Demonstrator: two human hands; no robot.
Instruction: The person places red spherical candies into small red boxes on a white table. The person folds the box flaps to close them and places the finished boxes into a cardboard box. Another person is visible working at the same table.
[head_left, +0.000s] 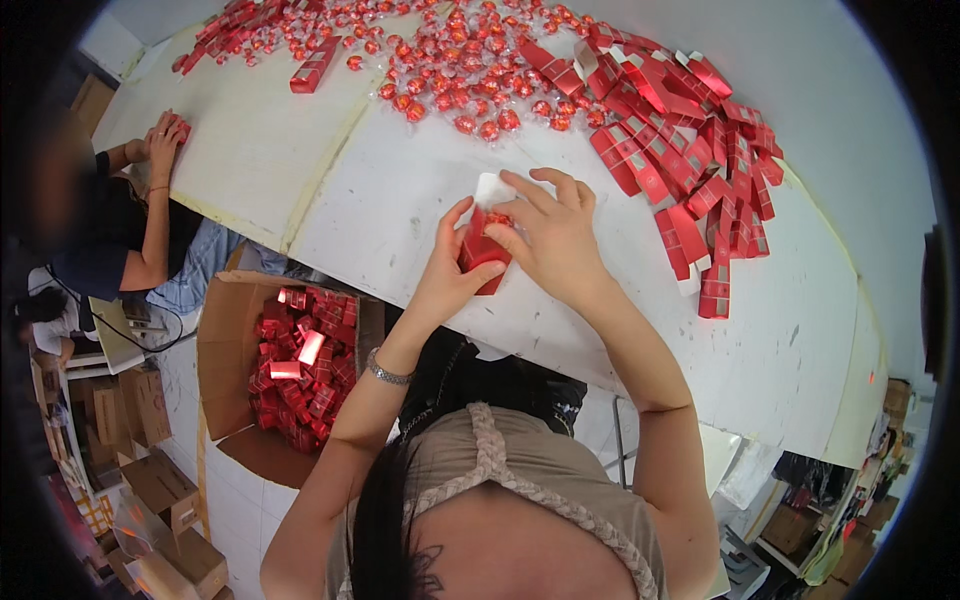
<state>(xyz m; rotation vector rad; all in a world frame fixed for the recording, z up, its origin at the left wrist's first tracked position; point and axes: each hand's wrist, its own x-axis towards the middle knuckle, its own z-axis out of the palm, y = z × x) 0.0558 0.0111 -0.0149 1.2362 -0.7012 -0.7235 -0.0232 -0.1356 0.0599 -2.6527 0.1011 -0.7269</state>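
Note:
My left hand grips a small red carton near the front edge of the white table, its white end flap raised away from me. At the carton's open end, my right hand holds a red-wrapped candy between thumb and fingers. Whether the candy is partly inside the carton is hard to tell. Beyond my hands lies a wide heap of red candies in clear twisted wrappers. To the right spreads a pile of red cartons with cut-out windows.
A large cardboard box of red cartons stands below the table edge at left. Another person sits at the table's left, hands on a red item. A single red carton lies at the upper left. Brown boxes stand on the floor.

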